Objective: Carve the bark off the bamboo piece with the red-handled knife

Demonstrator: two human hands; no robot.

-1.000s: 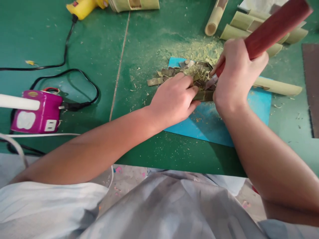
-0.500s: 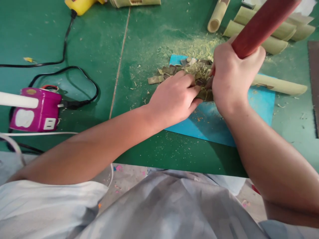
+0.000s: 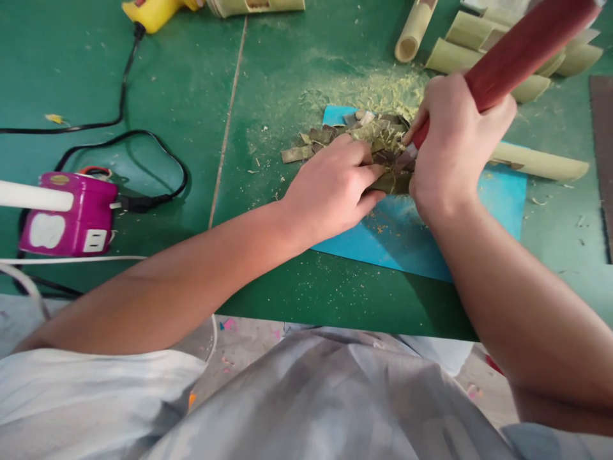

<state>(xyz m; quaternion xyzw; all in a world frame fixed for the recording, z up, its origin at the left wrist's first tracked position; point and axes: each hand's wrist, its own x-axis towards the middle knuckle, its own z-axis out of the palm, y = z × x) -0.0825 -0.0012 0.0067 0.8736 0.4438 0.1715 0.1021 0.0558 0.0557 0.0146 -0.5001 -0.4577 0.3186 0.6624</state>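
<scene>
Fingers of the right hand [image 3: 453,150] wrap tight round a red wooden-handled knife [image 3: 517,51], its long axis slanting from far right down to the blade tip. That tip meets a dark green bamboo strip [image 3: 393,184] on the blue cutting mat [image 3: 498,204]. The left hand [image 3: 335,188], just left of the blade, pinches the strip down.

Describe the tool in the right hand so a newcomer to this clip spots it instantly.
Start at the blue mat on the green table. Above its far edge the right hand grips a knife. Its thick reddish-brown wooden handle slants up to the right, unlike the pale bamboo pieces behind.
</scene>
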